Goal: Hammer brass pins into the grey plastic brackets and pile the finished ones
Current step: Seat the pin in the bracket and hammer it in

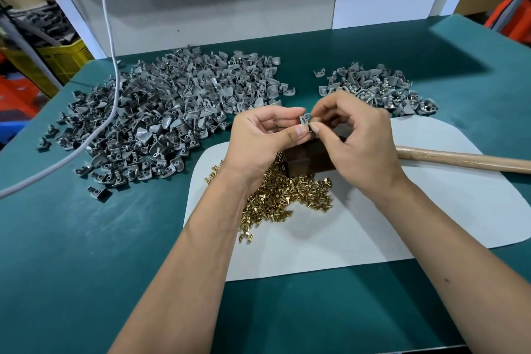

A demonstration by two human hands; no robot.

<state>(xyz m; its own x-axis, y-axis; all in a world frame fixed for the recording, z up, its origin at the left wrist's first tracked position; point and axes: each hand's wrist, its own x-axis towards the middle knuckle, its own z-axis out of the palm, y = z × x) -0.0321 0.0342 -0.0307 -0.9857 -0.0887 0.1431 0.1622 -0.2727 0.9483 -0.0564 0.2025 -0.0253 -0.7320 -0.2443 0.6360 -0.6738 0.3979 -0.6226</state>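
Observation:
My left hand [263, 138] pinches a small grey plastic bracket [305, 119] between thumb and fingers, above the dark metal block [310, 158]. My right hand [356, 135] pinches the same bracket's right side with thumb and forefinger; any pin in those fingers is too small to see. Loose brass pins [284, 195] lie heaped on the white mat [402, 210] under my wrists. A big heap of grey brackets [161, 112] fills the left of the table. A smaller pile of brackets [379, 89] lies behind my right hand. The hammer's wooden handle [459, 159] rests on the mat to the right.
The green table [86, 253] stretches to a white back panel [218, 0]. A grey cable [110, 66] hangs down across the big heap and runs off left. A yellow crate [63, 57] stands off the table at far left.

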